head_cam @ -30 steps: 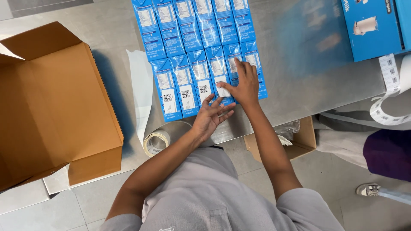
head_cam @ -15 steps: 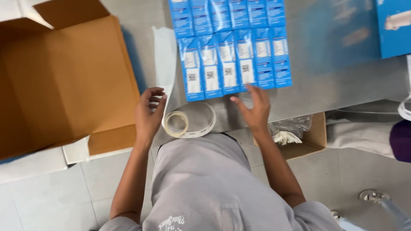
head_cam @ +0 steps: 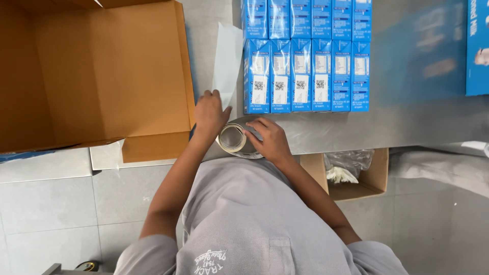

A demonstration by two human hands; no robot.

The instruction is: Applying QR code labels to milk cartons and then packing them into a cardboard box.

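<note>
Looking down past a grey short-sleeved shirt [head_cam: 244, 224], with grey floor tiles [head_cam: 51, 203] to the left of the body.

Small open brown cardboard box [head_cam: 374, 175] on the floor under the table edge, right of the body; crumpled clear plastic and white scraps inside.

Both hands meet at the near edge of the grey metal table [head_cam: 407, 122]. Right hand [head_cam: 270, 140] curled over a roll of clear, glossy tape [head_cam: 235, 138], fingers bent across its top and right side, gripping it. Roll stands tilted on edge, its open core facing the camera, at the table's near rim between the two hands. Left hand [head_cam: 210, 113] just beside the roll on its left, knuckles up, fingers loosely bent; fingertips rest near the lower end of a white paper strip [head_cam: 226, 63]. Whether the left hand actually pinches the roll or the strip — cannot tell.

White strip runs away from the hands, between the large open brown cardboard carton [head_cam: 102, 76] on the left and the blue cartons.

Blue rectangular drink cartons [head_cam: 305, 76] lie flat in two tight rows, side by side, touching, just beyond the right hand.

Far right edge: part of a larger blue printed box [head_cam: 478, 48], well apart from the hands.
</note>
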